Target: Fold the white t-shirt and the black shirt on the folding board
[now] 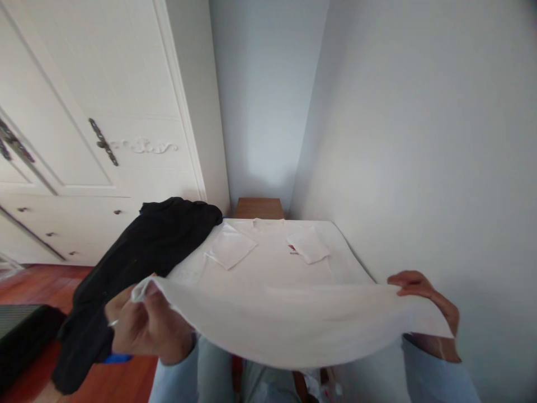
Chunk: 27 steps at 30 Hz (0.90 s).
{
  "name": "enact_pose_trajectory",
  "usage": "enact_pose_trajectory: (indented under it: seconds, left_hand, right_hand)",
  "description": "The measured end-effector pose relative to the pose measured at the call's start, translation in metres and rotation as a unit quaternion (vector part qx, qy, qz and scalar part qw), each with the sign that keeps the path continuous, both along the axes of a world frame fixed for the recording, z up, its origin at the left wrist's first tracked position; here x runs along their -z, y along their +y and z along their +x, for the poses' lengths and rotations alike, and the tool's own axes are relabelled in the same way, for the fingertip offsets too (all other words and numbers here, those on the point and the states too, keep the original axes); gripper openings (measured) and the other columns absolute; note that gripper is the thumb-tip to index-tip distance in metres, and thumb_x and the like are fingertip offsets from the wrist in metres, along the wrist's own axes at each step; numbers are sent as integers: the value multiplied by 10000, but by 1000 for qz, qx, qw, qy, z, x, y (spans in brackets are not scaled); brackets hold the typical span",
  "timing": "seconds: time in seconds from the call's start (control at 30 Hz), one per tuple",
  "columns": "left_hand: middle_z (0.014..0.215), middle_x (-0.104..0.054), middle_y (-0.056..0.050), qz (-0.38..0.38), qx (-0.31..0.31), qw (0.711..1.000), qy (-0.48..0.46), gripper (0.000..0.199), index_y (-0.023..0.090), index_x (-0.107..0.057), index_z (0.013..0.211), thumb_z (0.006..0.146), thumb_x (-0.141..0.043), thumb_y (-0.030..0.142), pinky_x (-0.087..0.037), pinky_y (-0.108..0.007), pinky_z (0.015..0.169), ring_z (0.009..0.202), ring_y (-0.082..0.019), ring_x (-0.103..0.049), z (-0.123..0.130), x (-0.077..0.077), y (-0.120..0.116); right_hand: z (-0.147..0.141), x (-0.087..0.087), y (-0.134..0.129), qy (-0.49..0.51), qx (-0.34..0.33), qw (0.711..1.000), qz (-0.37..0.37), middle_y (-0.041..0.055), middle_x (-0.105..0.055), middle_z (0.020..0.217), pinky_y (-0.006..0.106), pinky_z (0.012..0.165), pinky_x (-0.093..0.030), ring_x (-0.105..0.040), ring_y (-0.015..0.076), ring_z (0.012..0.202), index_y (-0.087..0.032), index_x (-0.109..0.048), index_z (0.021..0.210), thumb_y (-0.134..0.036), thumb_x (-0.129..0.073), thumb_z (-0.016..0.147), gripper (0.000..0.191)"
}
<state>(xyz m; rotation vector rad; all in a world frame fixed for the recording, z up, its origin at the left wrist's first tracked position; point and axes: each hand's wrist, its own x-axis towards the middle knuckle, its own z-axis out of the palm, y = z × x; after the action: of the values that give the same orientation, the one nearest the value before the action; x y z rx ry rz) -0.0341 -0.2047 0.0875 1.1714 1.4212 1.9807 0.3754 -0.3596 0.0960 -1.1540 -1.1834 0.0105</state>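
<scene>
Gripping a white fabric T-shirt (285,319) by its raised edge in left hand (146,324) and partly cloth-covered right hand (428,294), with small red-and-dark chest print (292,249) illegible.

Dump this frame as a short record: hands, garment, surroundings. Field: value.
left_hand: grips a corner of the lifted edge
right_hand: pinches the other end of that edge
garment: white T-shirt, collar at the far end, near edge raised and sagging between the hands
sleeves: both turned inward over the body
print: small red mark with dark lettering, beside the right-hand sleeve
support: white surface
left_side: black cloth, white wardrobe
behind: brown wooden piece
</scene>
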Motion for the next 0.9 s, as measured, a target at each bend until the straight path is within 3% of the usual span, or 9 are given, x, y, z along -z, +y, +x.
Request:
enact_pose_trajectory:
  seconds: [0.07,0.1,0.23,0.33,0.43,0.53,0.63,0.8,0.9]
  left_hand:
    - [776,-547,-3,79,-105,991,-3,248,259,-662,860,857,-595,498,-486,-352,670,758,-204,-549,12,-16,32]
    - [707,-527,11,109,-118,987,22,268,220,-649,756,842,-648,473,-475,-328,694,716,-175,-534,18,-24,53]
    - [737,-636,10,49,31,983,173,300,166,-725,860,871,-623,447,-444,-256,656,692,-147,-563,38,-45,156]
    - [799,-697,-27,-101,94,937,321,331,140,-744,891,897,-581,428,-428,-245,671,751,-171,-610,51,-33,238]
    - [862,-735,-86,-226,106,890,381,309,144,-758,942,898,-577,390,-425,-271,693,831,-218,-651,61,-2,297]
    - [808,-743,-123,-286,117,868,388,242,155,-777,899,842,-633,341,-434,-299,680,824,-258,-673,62,34,325]
    - [735,-733,-115,-311,129,854,396,242,165,-783,875,836,-639,355,-446,-303,677,806,-261,-676,54,58,335]
    - [926,-758,-110,-281,141,860,403,337,135,-761,974,892,-585,410,-450,-275,702,852,-223,-674,42,68,344]
    - [975,-755,-116,-268,141,865,401,400,111,-725,1063,944,-505,423,-455,-261,719,846,-203,-675,44,66,348]
  right_hand:
    - [9,-9,36,39,-55,998,16,64,-649,900,349,674,-498,-619,226,794,-269,-743,733,-512,-825,704,258]
    - [15,-13,57,65,-82,994,9,62,-649,908,348,671,-496,-616,220,780,-263,-733,745,-517,-838,681,283]
    - [46,-11,166,165,-113,975,-100,71,-684,852,338,661,-487,-613,234,776,-244,-692,771,-549,-873,530,428]
    - [66,12,250,207,-96,951,-207,9,-658,732,295,608,-446,-574,185,686,-235,-660,779,-474,-828,520,390]
    - [77,50,305,215,-38,921,-321,-22,-598,584,284,558,-417,-532,160,593,-210,-614,689,-442,-768,564,305]
    - [83,87,322,208,-13,904,-374,-25,-554,490,289,508,-384,-495,153,515,-202,-585,590,-423,-764,567,285]
    - [89,109,320,198,-3,899,-391,-22,-564,499,280,477,-354,-478,144,487,-191,-613,619,-421,-773,566,285]
    - [102,116,323,178,-9,896,-408,-57,-481,449,259,401,-254,-369,107,385,-171,-668,793,-492,-755,639,366]
    - [106,117,335,163,20,895,-415,-55,-479,452,252,407,-279,-392,110,390,-174,-658,851,-462,-705,717,320]
